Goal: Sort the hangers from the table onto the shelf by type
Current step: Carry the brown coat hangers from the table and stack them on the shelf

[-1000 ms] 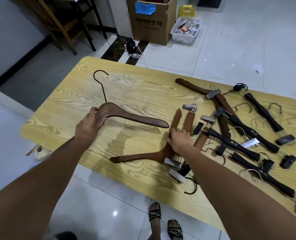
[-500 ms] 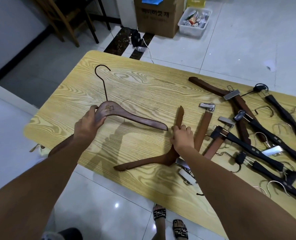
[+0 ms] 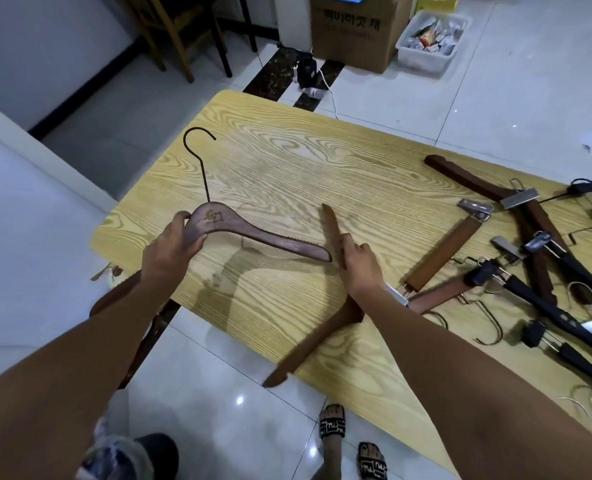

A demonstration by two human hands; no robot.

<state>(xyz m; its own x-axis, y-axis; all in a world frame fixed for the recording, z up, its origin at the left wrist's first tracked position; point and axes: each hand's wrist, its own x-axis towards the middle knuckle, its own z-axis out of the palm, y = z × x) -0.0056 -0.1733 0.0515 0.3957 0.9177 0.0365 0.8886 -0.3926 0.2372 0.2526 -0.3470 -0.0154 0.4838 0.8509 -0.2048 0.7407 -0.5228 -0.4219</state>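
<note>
Hangers of the clip kind, brown ones (image 3: 443,254) and black ones (image 3: 544,306), lie tangled at the right of the frame. Several are cut off by the right edge, and their wire hooks and metal clips overlap so much that a count is hard to make. At centre left the left hand (image 3: 170,254) grips a brown coat hanger (image 3: 253,233) at its middle, lifted above the bench (image 3: 287,161). One arm points right toward the other hand. The other arm runs down behind the left hand and forearm and shows again at lower left. This hanger is dark, worn wood with a faint mark stamped near the neck and a thin dark wire hook standing up toward the upper left. Its shadow falls on the yellow wood grain below. The right hand (image 3: 360,268) holds a second coat hanger (image 3: 308,348) near its bend, fingers closed on the wood. Its middle is covered by the right wrist, its upper arm points up the frame, and its lower arm, blurred, reaches past the near edge of the bench over the floor. At the top of the frame a cardboard box (image 3: 353,32) is cut off by the edge, with a white plastic bin (image 3: 429,57) beside it.
</note>
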